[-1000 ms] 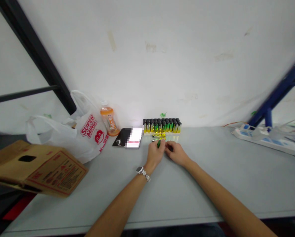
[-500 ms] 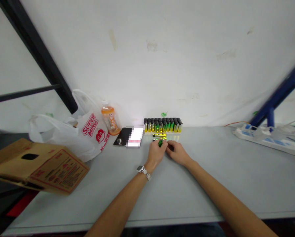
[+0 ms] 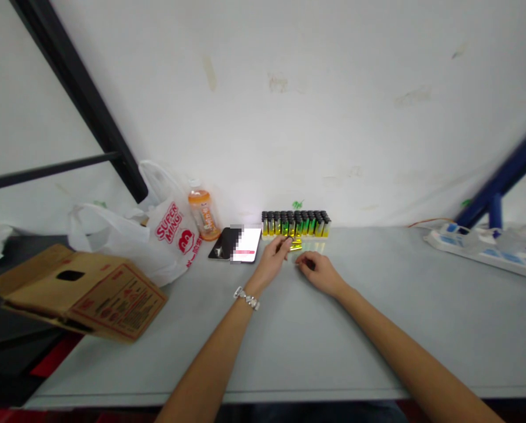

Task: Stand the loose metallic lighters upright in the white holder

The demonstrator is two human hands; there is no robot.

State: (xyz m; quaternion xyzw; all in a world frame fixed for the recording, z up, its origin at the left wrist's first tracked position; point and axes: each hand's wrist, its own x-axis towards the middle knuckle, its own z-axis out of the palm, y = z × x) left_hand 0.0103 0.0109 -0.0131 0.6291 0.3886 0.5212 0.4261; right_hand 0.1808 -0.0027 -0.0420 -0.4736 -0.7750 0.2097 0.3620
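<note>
My left hand (image 3: 275,255), with a silver bracelet at the wrist, is closed in a pinch on a shiny gold-yellow lighter (image 3: 296,247). The fingers partly cover the lighter. Just behind it stands a tight block of lighters (image 3: 310,223), upright in rows, with black tops and green, yellow and grey bodies. My right hand (image 3: 319,271) rests on the table a little to the right, its fingers curled together. Whatever its fingertips pinch is too small to make out.
A tablet-like device (image 3: 222,244), an orange drink bottle (image 3: 203,216), a white plastic bag (image 3: 130,247) and an open cardboard box (image 3: 113,299) stand to the left on the grey table (image 3: 298,346). A white power strip (image 3: 487,251) with cables lies at the right, near a blue post (image 3: 505,176).
My left hand has moved up toward the upright lighters and away from my right hand. The green piece at its fingers no longer shows. My right hand stays nearly in place. The view shifted slightly.
</note>
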